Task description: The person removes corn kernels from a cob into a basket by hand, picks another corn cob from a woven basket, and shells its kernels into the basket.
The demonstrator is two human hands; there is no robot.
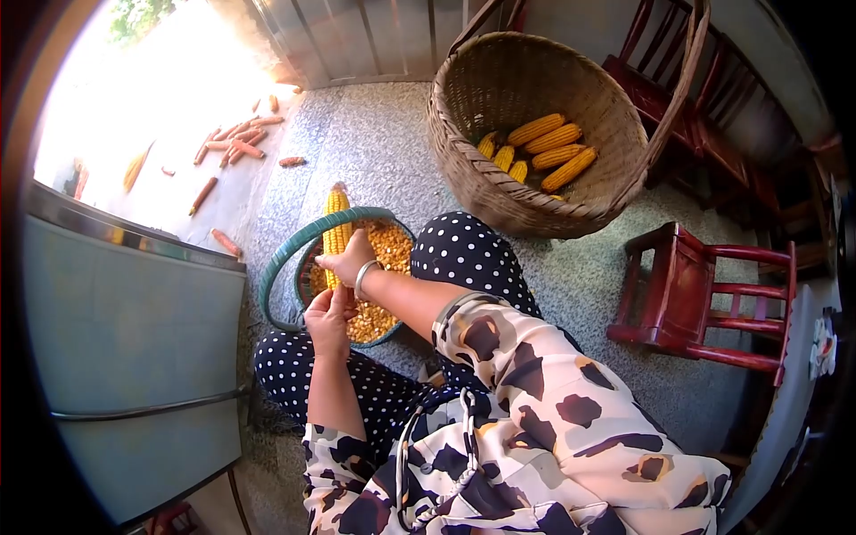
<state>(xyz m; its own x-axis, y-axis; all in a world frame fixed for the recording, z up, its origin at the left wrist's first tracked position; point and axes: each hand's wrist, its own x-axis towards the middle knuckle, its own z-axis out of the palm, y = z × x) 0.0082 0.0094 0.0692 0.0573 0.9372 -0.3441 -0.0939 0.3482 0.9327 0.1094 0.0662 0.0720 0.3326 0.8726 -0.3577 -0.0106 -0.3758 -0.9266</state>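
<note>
An ear of corn (337, 223) with yellow kernels stands upright in front of me, above a small basket with a green-wrapped rim and handle (272, 267). Around its lower end my left hand (329, 319) is closed. Higher up, my right hand (349, 259), with a bracelet at the wrist, grips the same ear, thumb against the kernels. Loose corn kernels (382, 318) fill much of the small basket, which sits between my knees.
A large wicker basket (535, 209) holding several corn ears (555, 138) stands ahead to the right. Bare cobs (245, 143) lie scattered by the bright doorway. A red wooden chair (664, 290) is at right, a pale cabinet (134, 357) at left.
</note>
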